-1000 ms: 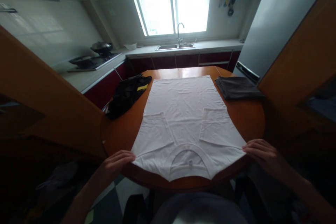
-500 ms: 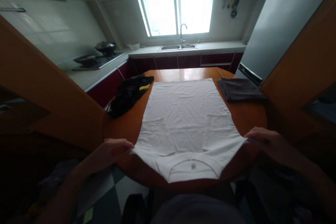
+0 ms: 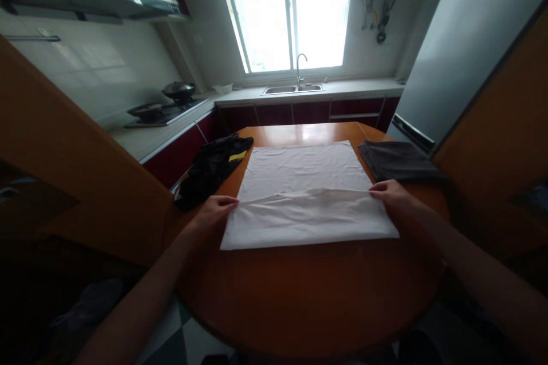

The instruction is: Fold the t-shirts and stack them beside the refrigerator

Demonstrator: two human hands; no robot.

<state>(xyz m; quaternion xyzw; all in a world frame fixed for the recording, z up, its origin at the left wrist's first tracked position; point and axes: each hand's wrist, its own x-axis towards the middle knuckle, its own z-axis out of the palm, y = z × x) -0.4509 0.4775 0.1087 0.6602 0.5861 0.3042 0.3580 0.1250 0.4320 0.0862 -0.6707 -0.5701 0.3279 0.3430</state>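
A white T-shirt (image 3: pixel 306 217) lies on the wooden table (image 3: pixel 312 296), its collar end turned over onto the body so that collar and sleeves are hidden underneath. At the left end of the folded-over edge, my left hand (image 3: pixel 218 207) pinches the cloth between thumb and fingers. My right hand (image 3: pixel 391 193) grips the same edge at its right end. Between the two hands the edge runs nearly straight, with small wrinkles. The far half of the shirt is flat on the table.
A crumpled black garment (image 3: pixel 212 168) with a yellow patch lies at the table's left. Folded dark grey cloth (image 3: pixel 400 161) sits at the right. Beyond are a counter with a sink (image 3: pixel 293 89), a stove with pans (image 3: pixel 165 104) and a fridge (image 3: pixel 440 51).
Both hands have carried the collar end away from me and over onto the shirt's body. The collar and sleeves have gone out of sight, and the near tabletop now shows.
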